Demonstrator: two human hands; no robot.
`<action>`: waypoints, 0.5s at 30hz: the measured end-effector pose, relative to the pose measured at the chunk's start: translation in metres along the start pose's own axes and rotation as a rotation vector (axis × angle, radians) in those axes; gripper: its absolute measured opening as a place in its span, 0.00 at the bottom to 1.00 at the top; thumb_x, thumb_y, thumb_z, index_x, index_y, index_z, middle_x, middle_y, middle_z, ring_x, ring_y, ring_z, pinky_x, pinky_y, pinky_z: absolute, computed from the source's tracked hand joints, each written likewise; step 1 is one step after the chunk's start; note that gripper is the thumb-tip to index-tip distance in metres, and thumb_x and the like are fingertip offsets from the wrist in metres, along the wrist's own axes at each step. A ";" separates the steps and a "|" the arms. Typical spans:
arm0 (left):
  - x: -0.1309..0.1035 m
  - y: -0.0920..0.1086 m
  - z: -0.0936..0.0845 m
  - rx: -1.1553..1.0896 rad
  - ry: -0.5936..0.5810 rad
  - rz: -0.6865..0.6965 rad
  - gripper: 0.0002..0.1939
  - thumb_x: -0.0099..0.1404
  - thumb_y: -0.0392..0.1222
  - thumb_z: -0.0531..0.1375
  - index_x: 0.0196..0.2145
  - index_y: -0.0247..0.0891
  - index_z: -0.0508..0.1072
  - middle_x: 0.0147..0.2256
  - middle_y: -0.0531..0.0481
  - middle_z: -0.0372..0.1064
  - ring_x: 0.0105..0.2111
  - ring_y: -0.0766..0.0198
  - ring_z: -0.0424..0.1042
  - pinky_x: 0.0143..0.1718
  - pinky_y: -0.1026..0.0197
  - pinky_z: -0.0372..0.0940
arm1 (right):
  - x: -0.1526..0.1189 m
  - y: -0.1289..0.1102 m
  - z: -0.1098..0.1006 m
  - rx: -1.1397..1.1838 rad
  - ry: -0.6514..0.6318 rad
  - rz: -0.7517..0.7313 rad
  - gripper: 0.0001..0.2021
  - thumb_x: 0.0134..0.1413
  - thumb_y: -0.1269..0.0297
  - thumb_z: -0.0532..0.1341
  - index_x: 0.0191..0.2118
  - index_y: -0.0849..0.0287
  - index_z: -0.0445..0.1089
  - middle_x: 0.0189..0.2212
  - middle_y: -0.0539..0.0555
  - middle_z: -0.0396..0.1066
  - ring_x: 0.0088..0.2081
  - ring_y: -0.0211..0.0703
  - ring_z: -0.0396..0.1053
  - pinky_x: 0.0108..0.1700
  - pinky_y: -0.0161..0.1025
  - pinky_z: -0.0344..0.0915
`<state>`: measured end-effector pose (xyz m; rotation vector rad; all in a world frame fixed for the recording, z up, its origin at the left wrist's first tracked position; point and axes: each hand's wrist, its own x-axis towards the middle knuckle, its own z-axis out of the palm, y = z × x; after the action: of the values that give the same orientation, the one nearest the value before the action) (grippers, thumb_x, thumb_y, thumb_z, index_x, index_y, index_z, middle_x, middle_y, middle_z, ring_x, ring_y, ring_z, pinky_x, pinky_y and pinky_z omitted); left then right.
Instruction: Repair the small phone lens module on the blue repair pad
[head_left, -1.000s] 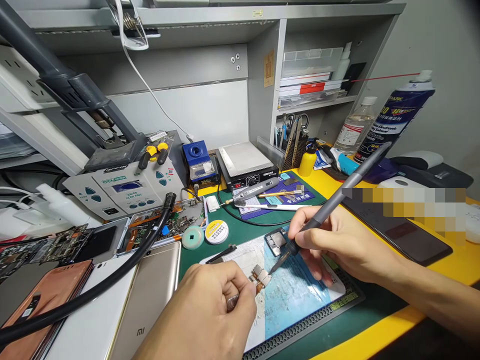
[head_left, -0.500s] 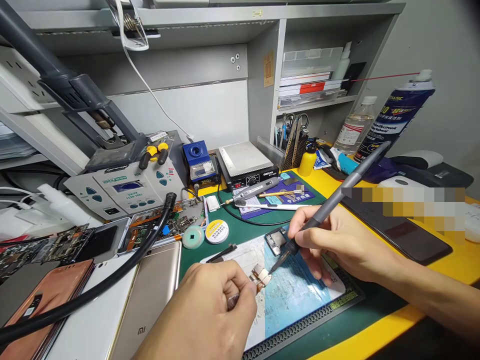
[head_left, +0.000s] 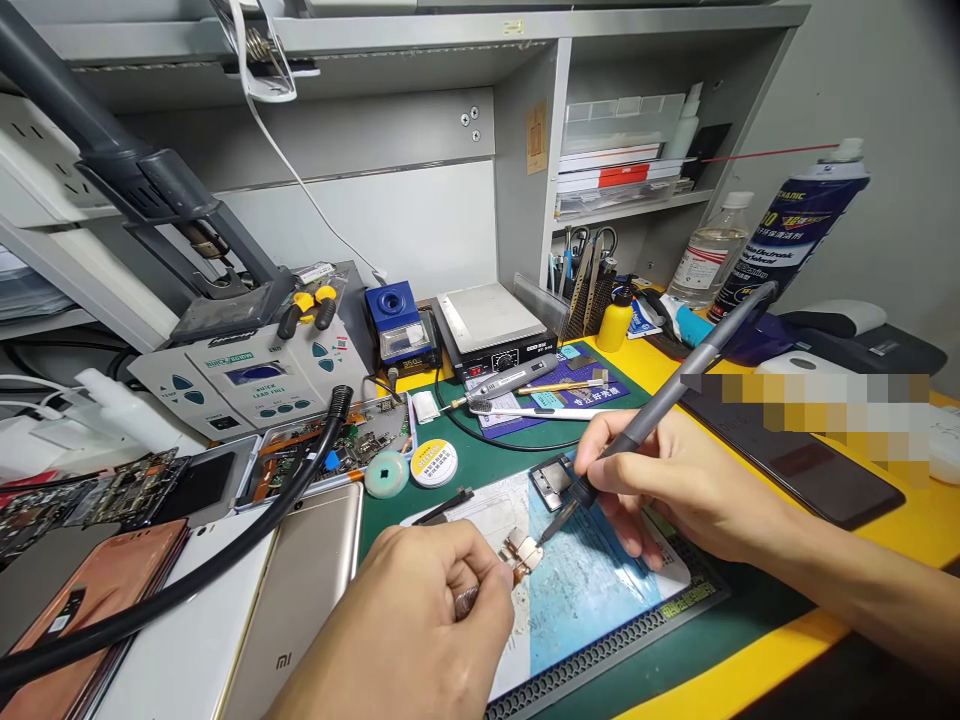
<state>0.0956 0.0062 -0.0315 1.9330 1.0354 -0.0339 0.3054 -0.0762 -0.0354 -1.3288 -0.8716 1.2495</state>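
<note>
In a pen grip, my right hand (head_left: 660, 490) is closed around a grey soldering iron (head_left: 679, 395). The iron slants down to the left, its tip at the right edge of a small silver-white component with a copper-coloured flex (head_left: 525, 550). My left hand (head_left: 427, 610) is closed beside that component, its fingers pinched around a ribbed metal piece (head_left: 466, 600) that they mostly cover. Under both lies a white-and-blue work mat (head_left: 592, 590). A small black-framed metal part (head_left: 553, 482) lies on it, just behind the iron's tip.
Phones (head_left: 307, 590) lie at the left under a thick black hose (head_left: 225, 560). A tray of circuit boards (head_left: 375, 440), a round tin (head_left: 433, 463) and a hot plate (head_left: 491, 320) stand behind. A spray can (head_left: 795, 240) and a dark phone (head_left: 795, 455) are at right.
</note>
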 end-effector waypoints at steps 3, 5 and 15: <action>-0.001 -0.001 0.000 0.016 0.000 0.002 0.18 0.61 0.54 0.55 0.22 0.38 0.66 0.17 0.56 0.54 0.17 0.69 0.53 0.18 0.62 0.37 | 0.000 0.000 0.000 -0.003 0.001 0.004 0.03 0.51 0.67 0.62 0.30 0.61 0.69 0.13 0.46 0.65 0.13 0.37 0.66 0.11 0.27 0.63; -0.001 -0.001 0.000 0.021 0.000 -0.001 0.18 0.61 0.54 0.55 0.22 0.39 0.65 0.16 0.56 0.53 0.17 0.69 0.52 0.18 0.62 0.37 | 0.000 0.000 0.000 -0.001 0.002 0.010 0.04 0.51 0.67 0.63 0.30 0.61 0.69 0.13 0.46 0.65 0.13 0.37 0.66 0.11 0.27 0.62; -0.001 0.000 0.000 0.022 -0.013 -0.012 0.19 0.62 0.56 0.54 0.24 0.38 0.67 0.18 0.57 0.52 0.18 0.69 0.50 0.19 0.62 0.37 | 0.000 0.001 -0.001 0.010 -0.007 0.006 0.04 0.51 0.66 0.64 0.31 0.61 0.69 0.13 0.46 0.65 0.13 0.37 0.66 0.12 0.28 0.63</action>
<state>0.0949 0.0060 -0.0315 1.9442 1.0419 -0.0645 0.3061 -0.0761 -0.0367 -1.3209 -0.8652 1.2622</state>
